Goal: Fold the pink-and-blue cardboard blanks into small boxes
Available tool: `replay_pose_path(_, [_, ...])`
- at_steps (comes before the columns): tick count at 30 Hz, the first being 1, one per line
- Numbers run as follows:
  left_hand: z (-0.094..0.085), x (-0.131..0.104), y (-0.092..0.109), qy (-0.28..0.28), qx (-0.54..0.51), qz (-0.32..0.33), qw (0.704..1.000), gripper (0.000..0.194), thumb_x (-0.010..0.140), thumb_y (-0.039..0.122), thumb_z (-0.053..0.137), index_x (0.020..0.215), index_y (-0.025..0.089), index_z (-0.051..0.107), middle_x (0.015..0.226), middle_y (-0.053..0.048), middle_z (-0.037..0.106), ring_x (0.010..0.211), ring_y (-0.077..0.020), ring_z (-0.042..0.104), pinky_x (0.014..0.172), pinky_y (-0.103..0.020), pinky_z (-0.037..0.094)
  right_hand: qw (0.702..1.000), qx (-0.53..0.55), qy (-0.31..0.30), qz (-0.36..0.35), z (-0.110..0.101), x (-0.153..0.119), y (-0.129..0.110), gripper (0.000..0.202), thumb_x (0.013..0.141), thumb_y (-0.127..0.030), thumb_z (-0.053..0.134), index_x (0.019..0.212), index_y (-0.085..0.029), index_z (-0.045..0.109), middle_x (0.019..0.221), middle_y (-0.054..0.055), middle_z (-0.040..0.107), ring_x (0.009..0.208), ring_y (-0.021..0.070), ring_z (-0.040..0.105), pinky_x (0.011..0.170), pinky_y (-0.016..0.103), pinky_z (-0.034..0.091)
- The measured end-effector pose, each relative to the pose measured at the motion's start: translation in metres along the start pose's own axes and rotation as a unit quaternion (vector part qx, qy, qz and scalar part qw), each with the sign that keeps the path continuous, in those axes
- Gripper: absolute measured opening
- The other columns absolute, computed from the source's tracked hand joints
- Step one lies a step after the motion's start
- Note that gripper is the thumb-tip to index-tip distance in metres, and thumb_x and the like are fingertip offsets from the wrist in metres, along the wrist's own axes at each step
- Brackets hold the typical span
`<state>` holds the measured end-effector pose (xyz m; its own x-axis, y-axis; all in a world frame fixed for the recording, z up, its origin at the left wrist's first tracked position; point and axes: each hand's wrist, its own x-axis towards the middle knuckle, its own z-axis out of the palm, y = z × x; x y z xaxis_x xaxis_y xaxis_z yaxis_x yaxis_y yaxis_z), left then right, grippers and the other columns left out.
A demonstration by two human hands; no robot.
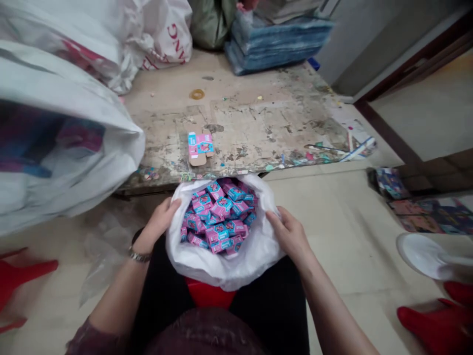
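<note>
A white sack (221, 273) stands open between my knees, its rim rolled outward. Inside it lie several small pink and blue boxes (222, 208). My left hand (159, 223) grips the rim on the left side, fingers partly hidden by the sack. On the right side, my right hand (290, 231) holds the rim between thumb and fingers. Beyond the sack, a flattened pink and blue carton (200, 148) rests near the front edge of the stained table (244, 118).
A large white sack (121, 143) with pink and blue contents bulges at the left. Blue stacked bundles (281, 42) and a printed bag (170, 34) sit at the table's back. A tape ring (197, 93) lies mid-table. Red stool legs (436, 320) stand at right.
</note>
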<state>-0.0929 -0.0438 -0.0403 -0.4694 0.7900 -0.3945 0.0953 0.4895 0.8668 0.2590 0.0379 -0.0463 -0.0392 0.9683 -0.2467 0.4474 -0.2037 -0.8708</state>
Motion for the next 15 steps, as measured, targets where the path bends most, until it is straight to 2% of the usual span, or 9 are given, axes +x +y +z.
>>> replay_pose_path(3, [0.008, -0.007, 0.003, -0.022, 0.099, 0.01, 0.995, 0.047, 0.058, 0.056, 0.085, 0.084, 0.02, 0.071, 0.09, -0.01, 0.075, 0.097, -0.0348, 0.066, 0.08, -0.034, 0.047, 1.0, 0.024, 0.005, -0.004, 0.009, -0.029, 0.005, 0.038, 0.072, -0.06, 0.067, 0.076, -0.023, 0.069, 0.065, 0.0, 0.067, 0.064, 0.0198, 0.058, 0.06, 0.03, 0.045])
replay_pose_path(5, [0.012, -0.014, -0.007, -0.017, 0.136, 0.019, 0.99, 0.046, 0.055, 0.052, 0.087, 0.081, 0.021, 0.066, 0.09, -0.01, 0.074, 0.098, -0.0345, 0.065, 0.08, -0.033, 0.046, 0.999, 0.037, -0.003, 0.008, 0.01, -0.051, 0.01, 0.038, 0.071, -0.06, 0.068, 0.077, -0.023, 0.07, 0.068, 0.0, 0.069, 0.066, 0.0202, 0.059, 0.061, 0.03, 0.046])
replay_pose_path(7, [0.015, -0.027, -0.023, -0.007, 0.161, 0.014, 0.987, 0.04, 0.06, 0.046, 0.085, 0.081, 0.022, 0.062, 0.09, -0.009, 0.072, 0.096, -0.0328, 0.065, 0.08, -0.034, 0.045, 0.998, 0.057, 0.005, 0.026, 0.008, -0.07, 0.016, 0.038, 0.069, -0.059, 0.07, 0.08, -0.022, 0.07, 0.071, 0.001, 0.07, 0.067, 0.0203, 0.061, 0.06, 0.03, 0.047])
replay_pose_path(9, [0.016, -0.043, -0.04, -0.007, 0.145, -0.012, 0.989, 0.035, 0.061, 0.037, 0.084, 0.079, 0.022, 0.058, 0.086, -0.008, 0.07, 0.093, -0.0313, 0.065, 0.079, -0.034, 0.044, 0.994, 0.09, 0.025, 0.054, 0.004, -0.083, 0.021, 0.039, 0.065, -0.057, 0.073, 0.081, -0.022, 0.07, 0.069, 0.001, 0.07, 0.064, 0.0197, 0.06, 0.057, 0.029, 0.047])
replay_pose_path(11, [0.016, -0.06, -0.053, 0.002, 0.101, -0.004, 0.995, 0.025, 0.065, 0.028, 0.078, 0.076, 0.022, 0.056, 0.082, -0.006, 0.067, 0.088, -0.028, 0.063, 0.078, -0.033, 0.043, 0.985, 0.138, 0.05, 0.085, 0.001, -0.09, 0.024, 0.041, 0.061, -0.056, 0.075, 0.081, -0.022, 0.069, 0.064, 0.001, 0.068, 0.057, 0.0188, 0.058, 0.051, 0.028, 0.045])
replay_pose_path(15, [0.004, -0.081, -0.054, 0.026, 0.032, 0.018, 0.999, 0.009, 0.069, 0.019, 0.061, 0.077, 0.021, 0.056, 0.076, -0.001, 0.061, 0.076, -0.0196, 0.057, 0.07, -0.029, 0.041, 0.974, 0.199, 0.058, 0.093, 0.003, -0.091, 0.012, 0.042, 0.057, -0.053, 0.079, 0.082, -0.021, 0.067, 0.059, 0.0, 0.067, 0.049, 0.0178, 0.057, 0.045, 0.027, 0.042])
